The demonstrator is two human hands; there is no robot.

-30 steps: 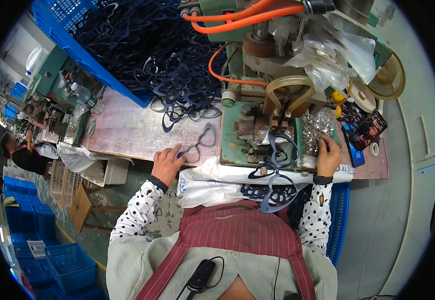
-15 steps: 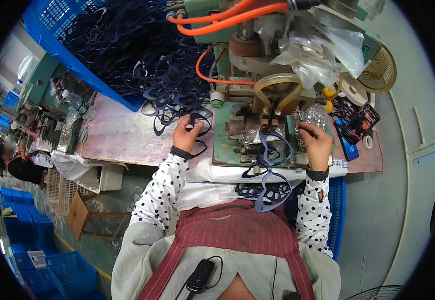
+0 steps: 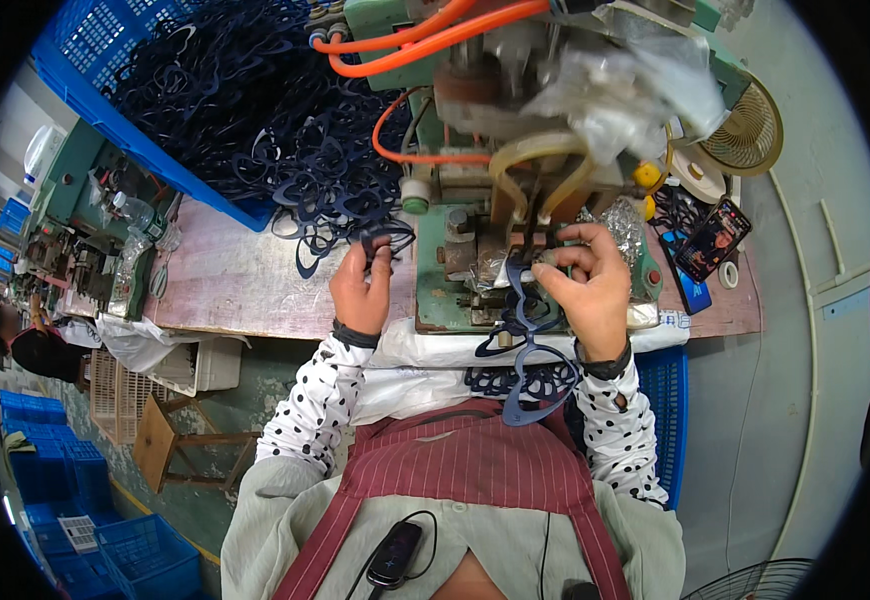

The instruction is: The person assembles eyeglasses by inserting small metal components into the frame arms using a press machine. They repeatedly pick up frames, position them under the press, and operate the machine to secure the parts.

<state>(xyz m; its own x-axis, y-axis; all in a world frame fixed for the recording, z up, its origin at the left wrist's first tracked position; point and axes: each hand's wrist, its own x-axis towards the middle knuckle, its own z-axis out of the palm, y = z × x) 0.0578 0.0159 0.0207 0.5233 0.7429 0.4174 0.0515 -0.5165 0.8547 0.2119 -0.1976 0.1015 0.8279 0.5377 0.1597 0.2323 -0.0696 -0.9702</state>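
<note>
My left hand (image 3: 362, 290) is at the near side of a heap of navy loop-shaped cut-outs (image 3: 350, 205), with thumb and fingers pinched on one of them. On the right, my right hand (image 3: 595, 295) reaches to the working point of a green bench press (image 3: 439, 300). Its fingers are bent together there, and what they hold, if anything, is hidden. From the press hangs a chain of navy cut-outs (image 3: 527, 412), falling over the table edge toward my apron. Shiny small metal pieces (image 3: 627, 232) lie just beyond my right hand.
A blue crate (image 3: 217, 187) full of navy cut-outs stands at the back left. Orange hoses (image 3: 425, 50) and clear plastic bags (image 3: 635, 85) surround the press head. Phones (image 3: 715, 240), a tape roll (image 3: 728, 274) and a small fan (image 3: 750, 125) are at the right.
My right hand has moved left from the metal pieces to the press's working point. My left hand has shifted slightly, keeping hold of a cut-out. The view has shifted a little.
</note>
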